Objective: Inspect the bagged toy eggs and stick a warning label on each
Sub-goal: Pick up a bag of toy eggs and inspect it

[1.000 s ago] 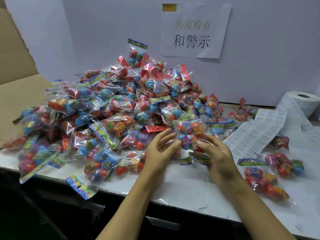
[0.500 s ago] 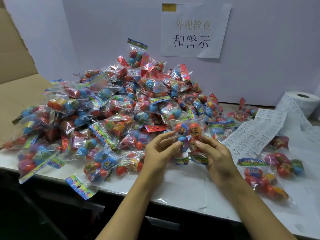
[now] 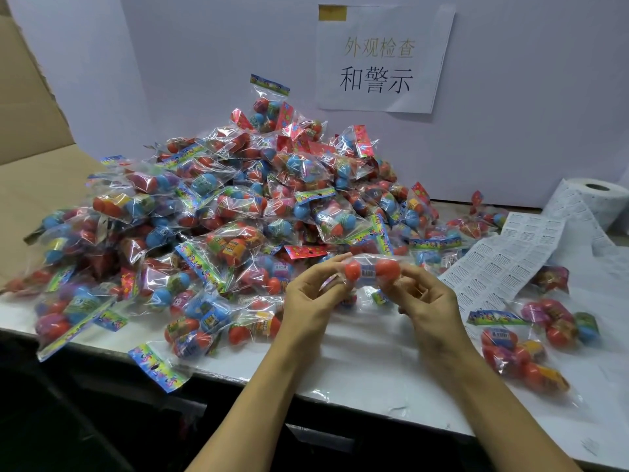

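Observation:
A clear bag of toy eggs [image 3: 371, 271] is held above the table between both hands, two orange-red egg ends facing me. My left hand [image 3: 311, 296] pinches its left side and my right hand [image 3: 430, 301] pinches its right side. Behind them rises a big pile of bagged eggs [image 3: 221, 216] with colourful header cards. A strip of white warning labels [image 3: 503, 264] runs from a label roll [image 3: 594, 199] at the right.
Two bags of eggs [image 3: 558, 323] [image 3: 517, 356] lie apart at the right on the white table [image 3: 374, 369]. A paper sign [image 3: 381, 59] hangs on the white back wall. Brown cardboard [image 3: 30, 137] stands at the left. One bag's header card [image 3: 156, 367] overhangs the front edge.
Both hands have lifted the bag off the table and turned it, so that its egg ends now face me.

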`<state>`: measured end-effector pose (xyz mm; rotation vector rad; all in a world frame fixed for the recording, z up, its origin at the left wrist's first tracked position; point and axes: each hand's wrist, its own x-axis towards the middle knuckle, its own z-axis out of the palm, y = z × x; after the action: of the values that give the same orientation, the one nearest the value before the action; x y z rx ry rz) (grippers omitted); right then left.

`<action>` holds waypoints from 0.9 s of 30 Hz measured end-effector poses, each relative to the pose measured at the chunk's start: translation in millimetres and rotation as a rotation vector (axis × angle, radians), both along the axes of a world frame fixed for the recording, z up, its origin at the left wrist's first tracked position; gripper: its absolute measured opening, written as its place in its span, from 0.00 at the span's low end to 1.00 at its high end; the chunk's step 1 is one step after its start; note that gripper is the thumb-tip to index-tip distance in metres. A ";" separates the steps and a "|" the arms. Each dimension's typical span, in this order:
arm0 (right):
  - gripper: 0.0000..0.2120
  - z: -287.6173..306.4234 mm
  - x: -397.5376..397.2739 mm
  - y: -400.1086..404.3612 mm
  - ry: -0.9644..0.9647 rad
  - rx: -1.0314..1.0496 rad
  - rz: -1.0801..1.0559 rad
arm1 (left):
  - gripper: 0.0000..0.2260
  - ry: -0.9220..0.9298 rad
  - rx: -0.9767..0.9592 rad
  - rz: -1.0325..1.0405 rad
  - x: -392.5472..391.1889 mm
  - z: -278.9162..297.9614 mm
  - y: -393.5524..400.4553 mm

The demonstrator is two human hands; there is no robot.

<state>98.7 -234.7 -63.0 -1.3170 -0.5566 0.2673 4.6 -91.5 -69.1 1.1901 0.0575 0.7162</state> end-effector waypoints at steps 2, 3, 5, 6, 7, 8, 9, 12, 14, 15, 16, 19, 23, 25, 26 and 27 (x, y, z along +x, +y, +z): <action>0.11 1.5 -2.5 -0.1 0.043 0.027 0.027 | 0.09 0.009 0.004 -0.013 -0.1 -0.5 0.2; 0.12 1.9 -2.9 -0.1 0.063 0.040 0.038 | 0.08 0.013 0.010 -0.017 -0.8 -0.2 -0.4; 0.15 2.4 -2.1 -0.6 0.085 0.052 0.062 | 0.09 0.028 0.031 -0.010 -2.8 1.1 -1.8; 0.17 2.3 -1.0 -1.0 0.096 0.055 0.076 | 0.10 0.040 0.050 -0.006 -3.9 1.9 -2.3; 0.19 2.1 0.4 -1.8 0.108 0.059 0.090 | 0.11 0.053 0.076 -0.003 -4.9 2.0 -2.4; 0.21 2.7 0.7 -2.6 0.121 0.067 0.107 | 0.12 0.067 0.103 -0.001 -5.4 1.6 -2.4; 0.23 4.1 0.3 -3.1 0.132 0.078 0.119 | 0.13 0.084 0.124 0.007 -5.9 1.3 -2.2; 0.32 6.9 -3.2 -2.1 0.136 0.089 0.121 | 0.15 0.114 0.143 0.027 -7.2 2.7 -4.0; 0.42 6.9 -6.1 0.0 0.078 0.054 0.108 | 0.12 0.097 0.145 0.014 -7.6 4.3 -7.4; 0.40 5.5 -6.7 1.0 0.044 0.045 0.103 | 0.11 0.083 0.149 0.004 -7.4 4.3 -8.4; 0.31 4.1 -7.0 1.4 0.008 0.039 0.095 | 0.11 0.069 0.150 -0.011 -6.8 3.5 -8.8; 0.10 3.5 -6.0 1.3 -0.064 0.008 0.039 | 0.09 0.072 0.094 -0.005 -5.7 2.4 -7.1; 0.17 3.4 -7.5 0.7 -0.008 0.019 0.056 | 0.10 0.083 -0.120 0.071 -2.4 1.9 -1.3; 0.17 1.8 -8.2 0.1 -0.001 0.025 0.084 | 0.12 0.070 -0.168 0.113 -1.4 0.4 4.0; 0.15 1.4 -9.0 -0.8 0.009 0.035 0.106 | 0.12 0.067 -0.178 0.126 -1.3 0.0 6.3; 0.13 1.1 -9.4 -1.8 0.030 0.042 0.128 | 0.12 0.072 -0.171 0.136 -1.5 0.0 7.3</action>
<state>89.3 -236.4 -61.9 -1.2371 -0.6184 0.3781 3.1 -84.2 -69.0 1.0544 0.2573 0.7716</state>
